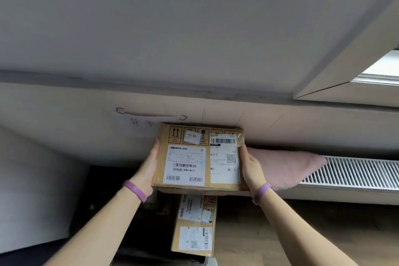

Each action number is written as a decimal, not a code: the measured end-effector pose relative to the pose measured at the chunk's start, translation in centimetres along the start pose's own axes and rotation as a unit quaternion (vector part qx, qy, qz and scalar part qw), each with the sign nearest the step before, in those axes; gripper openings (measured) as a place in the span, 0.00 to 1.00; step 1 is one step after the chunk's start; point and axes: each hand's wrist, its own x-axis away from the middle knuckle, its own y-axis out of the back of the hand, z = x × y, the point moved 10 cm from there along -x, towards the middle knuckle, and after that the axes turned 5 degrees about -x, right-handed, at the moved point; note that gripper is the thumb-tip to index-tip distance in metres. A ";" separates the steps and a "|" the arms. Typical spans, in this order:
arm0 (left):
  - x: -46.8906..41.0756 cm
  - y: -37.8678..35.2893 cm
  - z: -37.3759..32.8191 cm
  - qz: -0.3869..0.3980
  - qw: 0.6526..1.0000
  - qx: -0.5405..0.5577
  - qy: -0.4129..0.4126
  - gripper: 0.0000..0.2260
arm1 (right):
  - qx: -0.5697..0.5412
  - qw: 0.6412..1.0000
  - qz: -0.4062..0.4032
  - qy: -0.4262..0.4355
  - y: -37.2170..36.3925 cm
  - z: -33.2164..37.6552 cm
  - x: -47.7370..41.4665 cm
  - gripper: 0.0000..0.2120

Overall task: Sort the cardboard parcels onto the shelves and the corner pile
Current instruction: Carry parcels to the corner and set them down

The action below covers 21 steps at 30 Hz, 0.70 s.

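I hold a flat cardboard parcel (199, 157) up in front of the wall, its top covered with white shipping labels and barcodes. My left hand (148, 166) grips its left side and my right hand (251, 167) grips its right side; the fingers under the box are hidden. Both wrists wear purple bands. Below it, a second labelled cardboard parcel (195, 227) lies on a dark surface, its upper end hidden behind the held box.
The cream wall (86, 131) behind carries handwritten marks (151, 116). A pink cloth (282, 166) lies over the left end of a white radiator grille (356, 173). A grey panel (32, 190) stands at the left. Wooden floor (280, 233) shows at the lower right, a window recess (356, 75) above.
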 end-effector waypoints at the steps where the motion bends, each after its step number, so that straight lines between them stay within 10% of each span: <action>1: -0.5 0.0 0.2 -0.003 1.000 -0.001 0.002 0.32 | 0.019 0.999 -0.015 0.025 0.2 0.2 -0.6 0.19; 13: -4.8 1.3 3.5 -0.033 0.999 0.003 0.037 0.34 | 0.216 0.944 -0.139 0.206 0.1 0.2 -2.0 0.11; 21: -3.8 1.8 2.7 -0.081 0.996 -0.017 0.032 0.29 | 0.233 0.957 -0.119 0.127 0.0 0.1 -2.4 0.11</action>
